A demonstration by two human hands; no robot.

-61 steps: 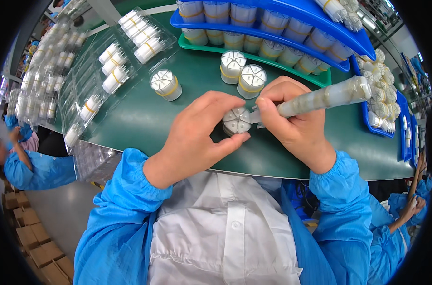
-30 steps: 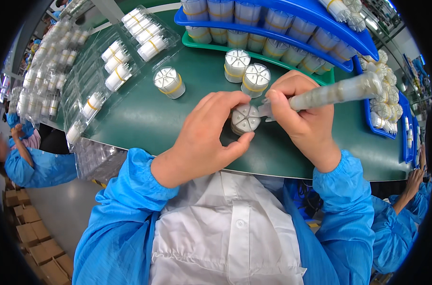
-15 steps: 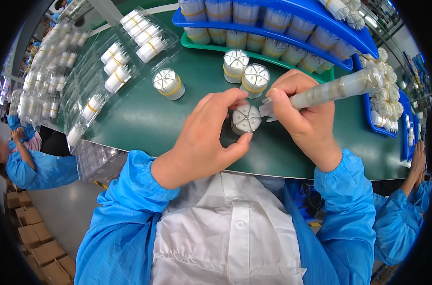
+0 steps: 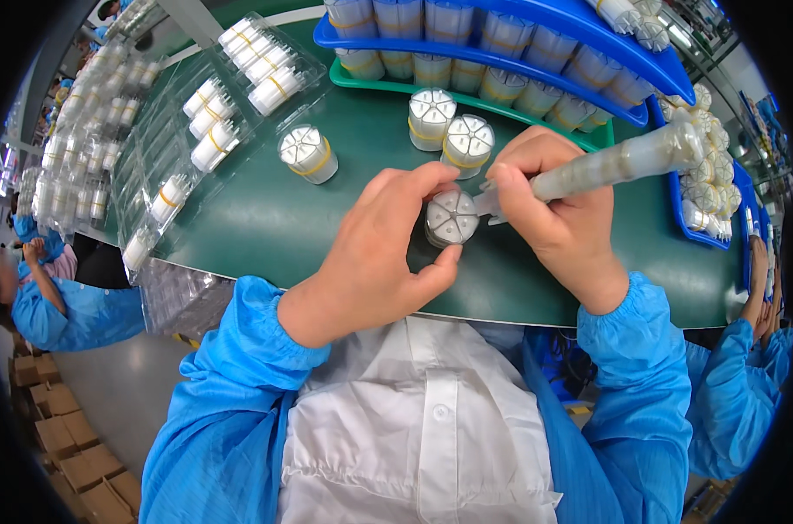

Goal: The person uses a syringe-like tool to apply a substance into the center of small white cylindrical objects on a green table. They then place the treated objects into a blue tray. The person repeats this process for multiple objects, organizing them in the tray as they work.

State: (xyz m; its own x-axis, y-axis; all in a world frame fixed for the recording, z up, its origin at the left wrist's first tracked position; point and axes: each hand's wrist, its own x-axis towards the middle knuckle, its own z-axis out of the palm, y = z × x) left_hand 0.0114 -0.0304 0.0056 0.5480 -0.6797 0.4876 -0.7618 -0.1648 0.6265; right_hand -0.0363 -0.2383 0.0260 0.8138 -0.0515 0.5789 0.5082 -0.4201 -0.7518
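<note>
My left hand [image 4: 374,249] curls its thumb and fingers around a short white cylinder [image 4: 452,217] standing on the green table. The cylinder's round top is split into wedge-shaped segments, each with a small mark or hole. In my right hand [image 4: 558,223] is a tool with a thick, cloudy, plastic-wrapped handle [image 4: 619,164], held like a pen. Its pale tip points at the cylinder's right side; whether it touches cannot be made out. Just beyond the fingers stand two similar cylinders with yellow bands, one farther [image 4: 432,119] and one nearer [image 4: 468,145]. Another banded cylinder [image 4: 308,155] stands to the left.
Blue trays [image 4: 492,59] and a green tray [image 4: 370,83] packed with cylinders line the far side. A blue bin [image 4: 703,240] of white pieces is at the right. Clear plastic trays [image 4: 165,131] with banded white bundles lie left. Co-workers in blue sleeves [image 4: 728,397] sit at both sides.
Both hands stay nearly in place, with the tool tip shifting only slightly beside the cylinder. At the right edge, a co-worker's hands and sleeves have moved.
</note>
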